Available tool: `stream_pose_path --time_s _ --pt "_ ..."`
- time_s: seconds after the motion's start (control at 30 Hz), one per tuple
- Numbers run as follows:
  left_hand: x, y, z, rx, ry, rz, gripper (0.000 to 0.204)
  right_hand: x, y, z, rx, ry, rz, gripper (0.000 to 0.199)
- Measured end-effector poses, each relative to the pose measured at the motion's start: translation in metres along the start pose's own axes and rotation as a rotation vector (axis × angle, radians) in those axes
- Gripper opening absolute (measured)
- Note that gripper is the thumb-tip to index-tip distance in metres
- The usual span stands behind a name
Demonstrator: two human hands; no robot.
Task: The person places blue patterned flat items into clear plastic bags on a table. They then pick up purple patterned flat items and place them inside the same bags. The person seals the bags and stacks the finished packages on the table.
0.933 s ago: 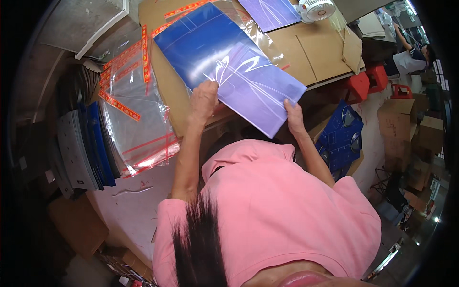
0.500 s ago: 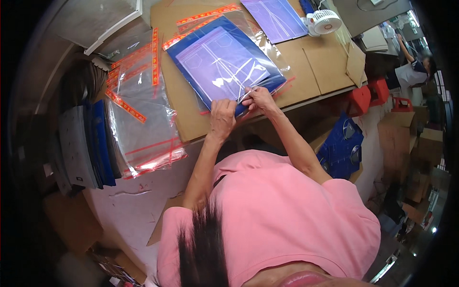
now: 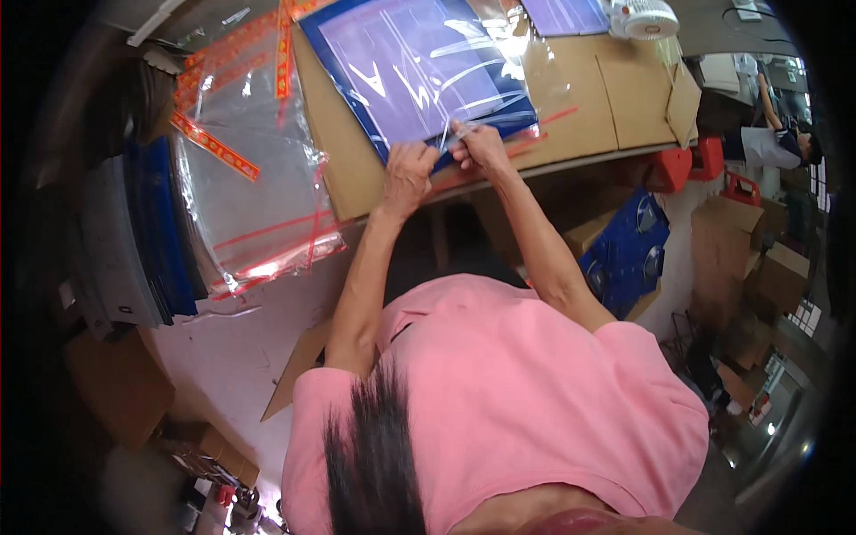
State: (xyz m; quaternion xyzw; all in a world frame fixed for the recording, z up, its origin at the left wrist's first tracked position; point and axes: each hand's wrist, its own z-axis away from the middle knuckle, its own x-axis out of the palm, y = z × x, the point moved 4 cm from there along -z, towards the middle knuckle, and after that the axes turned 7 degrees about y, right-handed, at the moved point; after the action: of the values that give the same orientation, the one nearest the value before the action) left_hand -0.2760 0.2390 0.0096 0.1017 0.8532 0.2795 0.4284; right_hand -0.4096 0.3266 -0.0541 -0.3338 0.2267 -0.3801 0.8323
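Your left hand (image 3: pixel 406 174) and right hand (image 3: pixel 480 147), two in all, pinch with their fingers the near edge of one clear bag (image 3: pixel 499 85) holding one blue folder (image 3: pixel 419 67) on the desk (image 3: pixel 606 98), beside one pile of bags (image 3: pixel 250 196).

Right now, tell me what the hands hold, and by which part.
Both hands, left hand and right hand, pinch the near edge of the clear plastic bag around the flat blue and purple packet lying on the cardboard-covered table.
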Motion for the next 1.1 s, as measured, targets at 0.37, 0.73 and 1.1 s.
stream_pose_path --time_s 0.37,0.73,1.1 --pt "-0.031 -0.047 0.027 -0.175 -0.102 -0.086 0.048 0.022 0.010 0.075 -1.073 -0.082 0.759 0.014" --pt "-0.006 -0.066 0.063 -0.202 -0.435 -0.350 0.065 0.050 0.017 0.061 -1.512 -0.199 0.993 0.010" --pt "-0.006 -0.061 0.055 -0.253 -0.419 -0.301 0.062 -0.108 0.147 0.116 -0.752 -0.651 1.107 0.015"
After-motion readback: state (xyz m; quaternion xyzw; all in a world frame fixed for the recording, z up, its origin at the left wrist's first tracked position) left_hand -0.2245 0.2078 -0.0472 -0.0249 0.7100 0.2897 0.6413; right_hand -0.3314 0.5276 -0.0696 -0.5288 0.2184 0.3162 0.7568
